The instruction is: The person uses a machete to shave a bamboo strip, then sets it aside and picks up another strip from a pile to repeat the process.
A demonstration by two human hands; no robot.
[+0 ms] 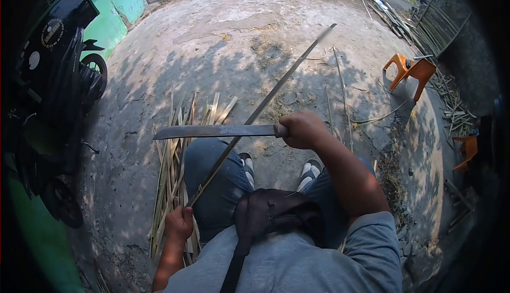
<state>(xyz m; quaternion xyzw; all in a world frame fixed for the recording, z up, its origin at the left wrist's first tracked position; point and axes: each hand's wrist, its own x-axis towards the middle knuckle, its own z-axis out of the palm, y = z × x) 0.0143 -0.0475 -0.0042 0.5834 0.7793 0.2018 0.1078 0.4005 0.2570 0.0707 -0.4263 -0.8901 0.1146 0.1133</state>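
My right hand (302,129) is closed round the handle of a machete (218,131), its long blade pointing left across my knees. A long, thin bamboo strip (271,97) slants from lower left to upper right, and its lower end is in my closed left hand (179,223). The blade crosses the strip above my left knee; whether they touch is unclear. Beside my left leg lies a pile of split bamboo strips (171,173), partly hidden by my left arm and knee.
An orange plastic stool (422,72) stands at the right, near bamboo poles (392,19) and cut pieces (454,107) by the wall. Parked motorbikes (58,80) line the left side. Thin strips (342,93) lie on the ground ahead. A black bag (271,213) rests on my lap.
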